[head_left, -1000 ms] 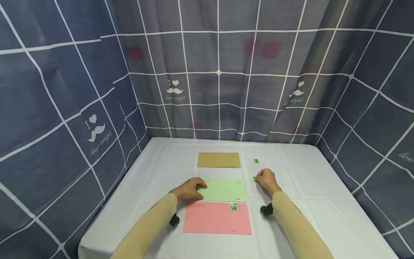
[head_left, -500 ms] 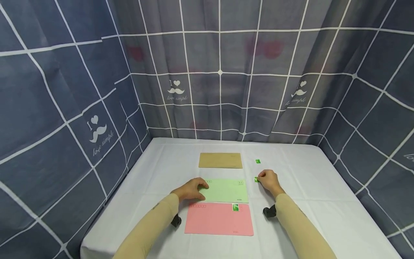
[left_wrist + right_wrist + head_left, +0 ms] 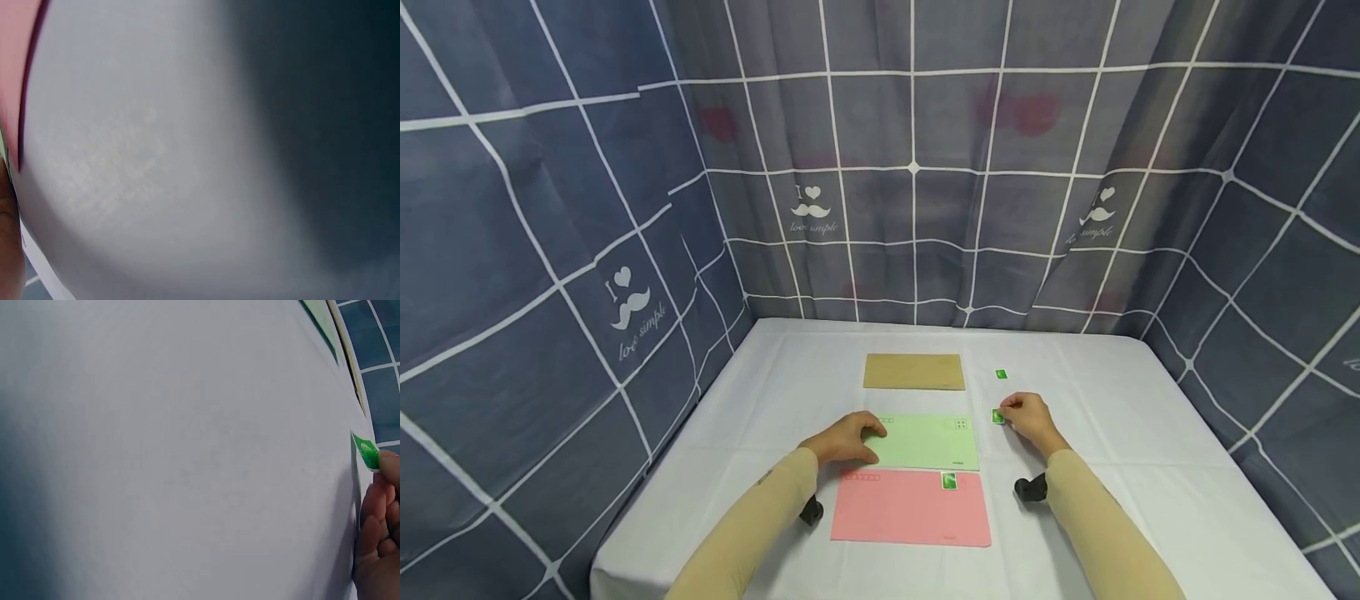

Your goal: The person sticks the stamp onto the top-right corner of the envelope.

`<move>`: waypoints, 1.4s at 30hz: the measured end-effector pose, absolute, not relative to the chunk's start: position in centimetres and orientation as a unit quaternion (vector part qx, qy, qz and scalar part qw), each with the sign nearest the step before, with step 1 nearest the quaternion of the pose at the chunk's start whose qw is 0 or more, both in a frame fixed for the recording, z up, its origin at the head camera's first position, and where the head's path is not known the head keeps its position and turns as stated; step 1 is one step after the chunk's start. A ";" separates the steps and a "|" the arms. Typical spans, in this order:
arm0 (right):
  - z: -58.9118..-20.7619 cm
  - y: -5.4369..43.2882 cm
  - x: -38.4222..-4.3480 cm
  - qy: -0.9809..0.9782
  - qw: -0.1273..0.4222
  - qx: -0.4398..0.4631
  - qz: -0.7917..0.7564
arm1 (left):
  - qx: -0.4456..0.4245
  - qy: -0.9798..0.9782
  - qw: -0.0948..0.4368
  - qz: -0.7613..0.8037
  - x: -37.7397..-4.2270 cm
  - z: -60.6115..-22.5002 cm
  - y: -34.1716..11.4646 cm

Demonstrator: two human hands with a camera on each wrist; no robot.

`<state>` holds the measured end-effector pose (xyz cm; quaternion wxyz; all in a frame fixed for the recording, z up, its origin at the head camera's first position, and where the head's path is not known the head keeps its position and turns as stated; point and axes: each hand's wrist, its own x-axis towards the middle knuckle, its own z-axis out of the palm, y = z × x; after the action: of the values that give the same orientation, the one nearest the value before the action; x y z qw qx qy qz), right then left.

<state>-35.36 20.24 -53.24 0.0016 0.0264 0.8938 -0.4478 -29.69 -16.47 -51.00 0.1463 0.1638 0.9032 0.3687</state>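
My left hand [image 3: 847,438] rests on the left end of a light green envelope [image 3: 925,442], its thumb and forefinger spread apart. In the left wrist view only a strip of that hand [image 3: 9,244] shows at the edge. To the right of this envelope, my right hand [image 3: 1032,419] pinches a small green stamp [image 3: 997,416] by its edge. The right wrist view has the stamp [image 3: 365,452] tilted up between thumb and fingers. Just below the green envelope lies a pink envelope [image 3: 910,515], with a green stamp [image 3: 949,481] at its upper right.
A brown envelope [image 3: 913,372] lies farther back. Right of it, another green stamp [image 3: 1002,374] lies on the white tablecloth [image 3: 1120,417]. Dark checked curtains [image 3: 880,200] stand around the back and sides of the table.
The view has shifted slightly, moving everything a little right in the picture. The right hand's stamp shows a bit more clear of the fingers. The left hand stays on the green envelope.
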 end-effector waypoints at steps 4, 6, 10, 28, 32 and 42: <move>-53.3 20.1 -35.2 0.876 0.020 0.028 -0.482 | 0.159 0.905 0.149 0.366 -29.6 -50.9 -16.4; -53.4 20.1 -35.2 0.868 0.026 0.022 -0.496 | 0.157 0.905 0.153 0.365 -29.6 -50.9 -16.4; -53.4 20.1 -35.3 0.858 0.027 0.017 -0.513 | 0.155 0.905 0.157 0.365 -29.6 -50.8 -16.3; -53.0 18.6 -35.1 0.837 0.027 0.021 -0.546 | 0.147 0.905 0.161 0.364 -29.8 -50.7 -16.4; -52.9 18.2 -35.3 0.836 0.027 0.016 -0.548 | 0.150 0.910 0.153 0.355 -29.9 -50.5 -16.3; -53.2 17.0 -34.8 0.832 0.029 0.019 -0.554 | 0.145 0.904 0.156 0.371 -29.7 -50.9 -16.2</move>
<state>-34.76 17.02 -53.19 0.0291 0.0187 0.8319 -0.5539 -29.73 -16.21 -50.91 0.1557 0.1454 0.9038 0.3711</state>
